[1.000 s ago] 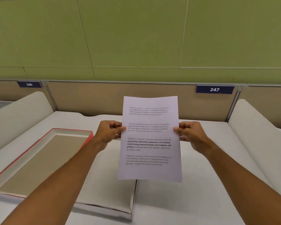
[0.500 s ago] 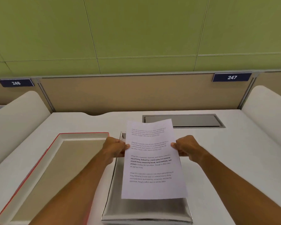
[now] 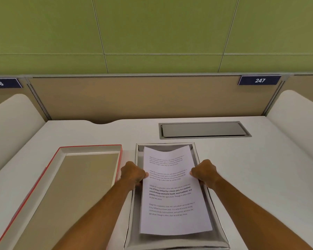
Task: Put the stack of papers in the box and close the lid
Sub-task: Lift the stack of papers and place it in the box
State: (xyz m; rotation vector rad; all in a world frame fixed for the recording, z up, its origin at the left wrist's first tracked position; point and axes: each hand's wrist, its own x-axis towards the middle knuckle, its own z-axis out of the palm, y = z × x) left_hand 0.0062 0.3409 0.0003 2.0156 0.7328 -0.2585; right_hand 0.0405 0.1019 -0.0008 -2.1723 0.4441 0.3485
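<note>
The stack of papers (image 3: 172,197), white with printed text, hangs low inside the open silver box (image 3: 221,230) in the middle of the desk. My left hand (image 3: 133,173) grips the stack's left edge and my right hand (image 3: 204,172) grips its right edge. The far edge of the paper sags a little near the box's back wall. The lid (image 3: 49,177), red outside and beige inside, lies upside down on the desk just left of the box.
A white desk (image 3: 269,177) carries the box and lid. A grey cable hatch (image 3: 204,129) sits behind the box. A beige partition with signs 246 and 247 stands at the back, with white curved dividers (image 3: 300,123) on both sides.
Both hands have lowered the papers from chest height down into the box. The view has tilted down, so the box and hatch now show fully.
</note>
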